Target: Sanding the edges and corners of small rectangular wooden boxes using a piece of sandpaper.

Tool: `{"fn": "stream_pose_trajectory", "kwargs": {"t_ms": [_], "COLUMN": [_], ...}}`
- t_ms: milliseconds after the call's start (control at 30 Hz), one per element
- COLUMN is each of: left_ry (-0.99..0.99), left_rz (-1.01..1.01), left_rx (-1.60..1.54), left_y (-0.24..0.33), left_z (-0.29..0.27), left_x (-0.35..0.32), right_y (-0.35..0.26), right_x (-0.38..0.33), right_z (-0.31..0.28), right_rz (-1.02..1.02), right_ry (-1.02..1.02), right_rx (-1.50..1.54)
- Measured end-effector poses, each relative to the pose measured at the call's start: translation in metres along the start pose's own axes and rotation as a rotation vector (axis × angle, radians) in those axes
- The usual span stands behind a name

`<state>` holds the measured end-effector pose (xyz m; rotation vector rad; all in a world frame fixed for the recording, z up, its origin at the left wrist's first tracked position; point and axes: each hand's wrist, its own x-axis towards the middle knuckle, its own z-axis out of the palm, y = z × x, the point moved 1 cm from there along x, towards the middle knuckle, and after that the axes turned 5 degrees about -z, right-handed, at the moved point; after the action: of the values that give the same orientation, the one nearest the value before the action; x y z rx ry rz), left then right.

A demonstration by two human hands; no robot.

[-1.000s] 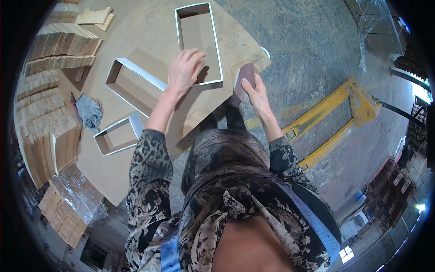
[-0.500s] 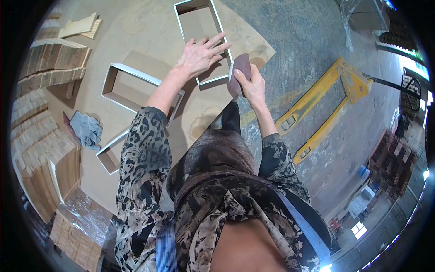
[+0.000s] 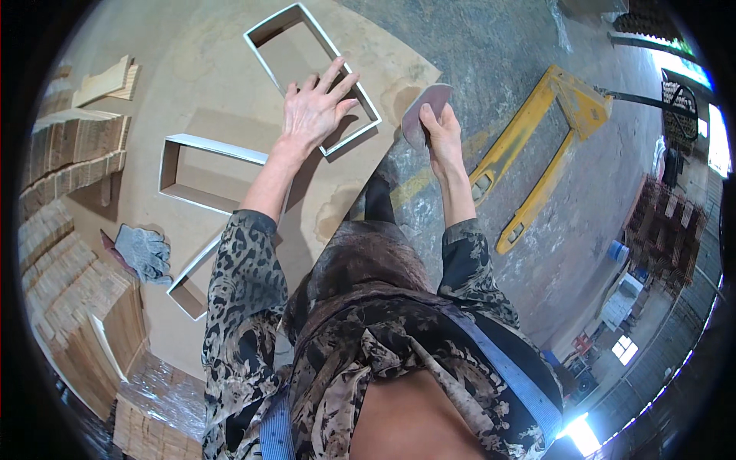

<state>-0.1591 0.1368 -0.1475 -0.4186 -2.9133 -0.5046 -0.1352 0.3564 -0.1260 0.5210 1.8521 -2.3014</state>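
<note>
Tabletop: white frame lengthwise away, L hand atop.

You're in a woodworking workshop: stacked wood pieces at 9 o'clock, yellow pallet jack at 2 o'clock, concrete floor.

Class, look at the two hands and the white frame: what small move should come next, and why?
Probably bring the right hand with its sanding pad down onto the near corner of the white frame. The left hand already presses flat on that frame, while the pad is raised just off the board's edge.
</note>
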Motion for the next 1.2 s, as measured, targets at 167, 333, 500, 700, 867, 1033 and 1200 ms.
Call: {"fn": "stream_pose_trajectory", "kwargs": {"t_ms": [167,333,500,700,867,1033,1200], "left_ry": [0.002,0.020,-0.039,-0.040,-0.062,-0.065,-0.099], "left_rz": [-0.044,0.076,-0.041,-0.069,-0.101,-0.102,-0.106], "left_rx": [0.125,0.166,-0.022,-0.071,-0.040,-0.027,-0.022], "left_y": [0.014,0.002,-0.007,-0.006,-0.002,-0.002,-0.002], "left_z": [-0.004,-0.009,0.003,0.002,-0.001,-0.001,-0.002], "left_x": [-0.003,0.015,0.014,0.017,0.016,0.016,0.017], "right_y": [0.015,0.016,0.022,0.028,0.033,0.021,0.023], "right_x": [-0.011,-0.019,-0.035,-0.038,-0.034,-0.032,-0.029], "right_z": [-0.010,-0.005,0.001,0.018,0.012,0.020,0.027], "right_rz": [0.111,0.074,0.363,0.370,0.293,0.104,0.205], "right_ry": [-0.061,-0.015,-0.455,-0.690,-0.207,-0.055,0.025], "right_rx": [-0.047,0.186,1.140,1.521,0.743,0.227,0.044]}}
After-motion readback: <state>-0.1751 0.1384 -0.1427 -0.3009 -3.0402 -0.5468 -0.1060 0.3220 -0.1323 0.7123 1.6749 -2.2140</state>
